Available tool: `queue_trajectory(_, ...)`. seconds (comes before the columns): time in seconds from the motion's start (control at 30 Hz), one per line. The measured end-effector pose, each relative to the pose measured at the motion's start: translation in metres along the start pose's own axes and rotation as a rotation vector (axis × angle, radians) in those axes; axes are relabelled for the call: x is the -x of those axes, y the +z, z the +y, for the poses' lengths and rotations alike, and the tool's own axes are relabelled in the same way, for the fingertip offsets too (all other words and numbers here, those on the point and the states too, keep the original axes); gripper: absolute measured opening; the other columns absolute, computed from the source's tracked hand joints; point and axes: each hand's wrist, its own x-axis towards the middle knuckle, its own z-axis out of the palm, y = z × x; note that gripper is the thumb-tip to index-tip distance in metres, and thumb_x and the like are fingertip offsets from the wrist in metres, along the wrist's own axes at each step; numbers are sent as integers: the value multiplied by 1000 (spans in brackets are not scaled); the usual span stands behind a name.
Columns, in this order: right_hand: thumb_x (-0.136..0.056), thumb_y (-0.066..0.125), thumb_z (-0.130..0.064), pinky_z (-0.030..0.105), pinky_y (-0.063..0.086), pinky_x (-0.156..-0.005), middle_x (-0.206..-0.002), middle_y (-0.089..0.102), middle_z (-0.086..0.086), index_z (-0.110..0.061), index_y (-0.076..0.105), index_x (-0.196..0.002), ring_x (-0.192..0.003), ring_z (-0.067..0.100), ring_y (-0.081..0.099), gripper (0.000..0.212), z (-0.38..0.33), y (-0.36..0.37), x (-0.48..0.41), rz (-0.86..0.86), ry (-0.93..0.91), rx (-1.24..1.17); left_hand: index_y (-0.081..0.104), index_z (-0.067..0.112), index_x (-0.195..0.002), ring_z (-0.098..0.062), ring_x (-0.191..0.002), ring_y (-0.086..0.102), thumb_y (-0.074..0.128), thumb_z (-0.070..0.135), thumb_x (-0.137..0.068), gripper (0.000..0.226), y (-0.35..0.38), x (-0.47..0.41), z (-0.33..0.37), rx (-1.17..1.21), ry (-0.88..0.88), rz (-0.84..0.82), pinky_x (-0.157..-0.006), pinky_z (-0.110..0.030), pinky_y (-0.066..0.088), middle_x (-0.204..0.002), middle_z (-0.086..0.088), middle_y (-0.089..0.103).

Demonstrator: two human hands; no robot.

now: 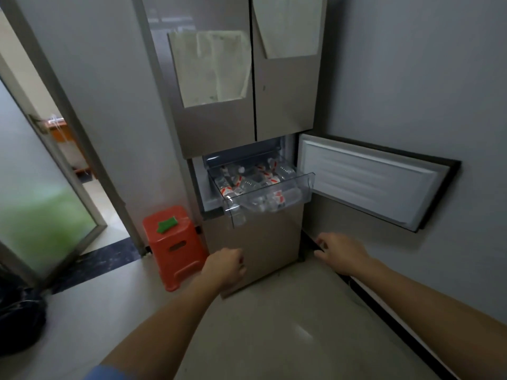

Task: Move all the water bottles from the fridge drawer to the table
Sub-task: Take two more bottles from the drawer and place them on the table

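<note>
A clear plastic fridge drawer (307,185) is pulled out of the silver fridge (219,124). Several clear water bottles (248,185) with red-and-white labels lie in it on their sides. The small fridge door (370,182) stands swung open to the right. My left hand (226,267) hangs below the drawer in front of the lower fridge panel, fingers curled in, holding nothing. My right hand (341,252) is lower right of the drawer, fingers loosely apart and empty. Neither hand touches the drawer. No table is in view.
An orange plastic stool (175,250) with a green piece (166,224) on top stands left of the fridge. A glass door (41,209) and doorway lie further left. A dark bag (19,322) sits at the lower left. A grey wall (411,78) runs along the right.
</note>
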Motion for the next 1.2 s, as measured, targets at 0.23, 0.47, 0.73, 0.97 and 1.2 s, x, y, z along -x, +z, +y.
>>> queue_trajectory(0.23,-90,55,-45,30,44,-73,-113,63,0,-25,56,-119,-100,21,60,35,21,1,-146,13,-55,-18,60,18,-99,-29,-93,63,52,35,-88,21,-5,-133,-23,25,-30,12,-76,-35,50,-102,-9,66)
queue_trajectory(0.47,-89,57,-42,33,49,-78,-111,65,2,-24,57,-121,-98,20,61,36,3,-14,-303,-18,-176,-159,59,24,-93,-23,-83,64,52,40,-83,20,-22,-249,-61,92,-159,74,-72,-37,54,-93,-3,68)
queue_trajectory(0.73,-90,56,-39,35,52,-72,-95,67,5,-18,58,-118,-83,21,63,35,-63,21,-424,-105,-303,-172,60,21,-96,-24,-88,64,51,38,-88,21,-16,-308,-103,117,-258,69,-70,-34,51,-98,-2,68)
queue_trajectory(0.97,-89,58,-40,31,45,-72,-110,67,13,-11,61,-115,-99,31,63,38,-99,55,-527,-168,-147,-259,58,16,-110,-29,-101,62,49,40,-90,31,1,-359,-120,76,-297,-35,-82,-38,51,-112,-9,64)
queue_trajectory(1.2,-92,57,-39,32,45,-81,-118,63,15,-7,58,-120,-106,32,60,42,-117,97,-584,-271,91,-493,61,14,-107,-29,-100,63,46,46,-93,38,15,-377,-124,54,-438,-153,-85,-35,49,-111,-11,65)
